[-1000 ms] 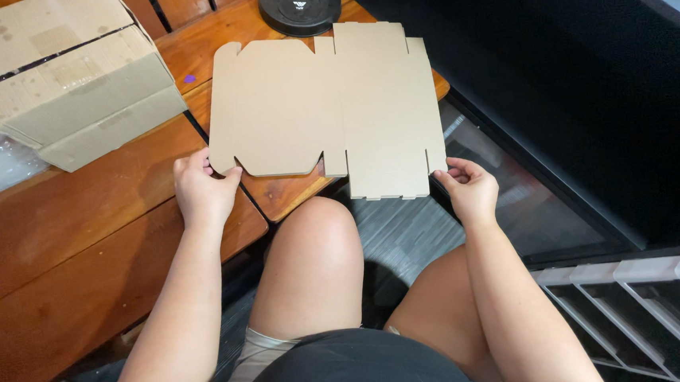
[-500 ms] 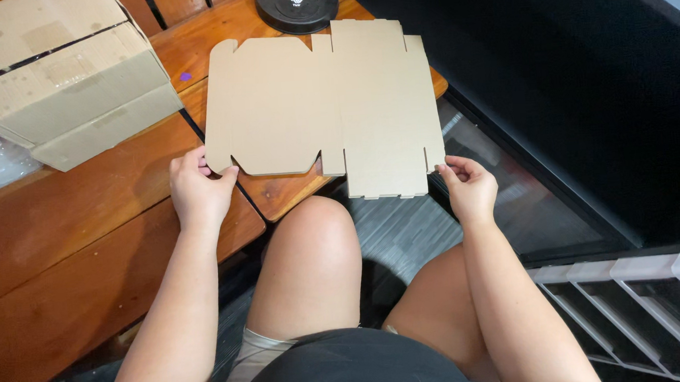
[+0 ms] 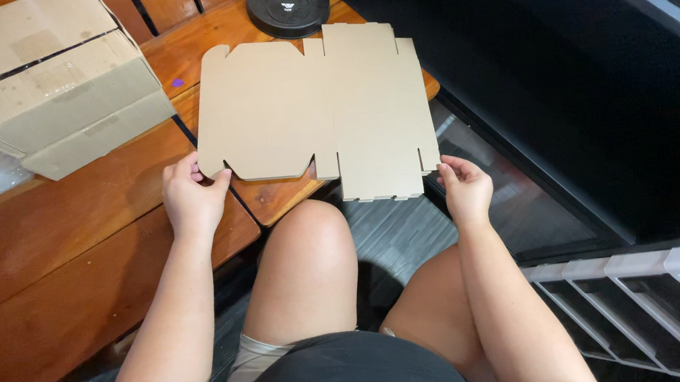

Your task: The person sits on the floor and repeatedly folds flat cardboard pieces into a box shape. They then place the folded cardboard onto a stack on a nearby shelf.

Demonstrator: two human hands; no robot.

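Left hand [image 3: 191, 195] pinches near-left corner of flat cardboard blank [image 3: 314, 109] on wooden table [image 3: 64, 234]; right hand [image 3: 465, 189] fingertips pinch near-right tab, probably lightly; closed carton [image 3: 49, 80] beside.

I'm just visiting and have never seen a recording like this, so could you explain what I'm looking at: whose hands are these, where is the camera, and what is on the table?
There is no machine here. A seated person wears a camera on the head, so the single picture looks down over their own arms and knees. The left hand pinches the near left corner of a flat, unfolded cardboard box blank, and the right hand holds its near right corner. The blank lies on a wooden table, its right part reaching past the table's edge. To the left sits a closed cardboard box, and a round black object is at the far edge. At lower right are grey shelf compartments.
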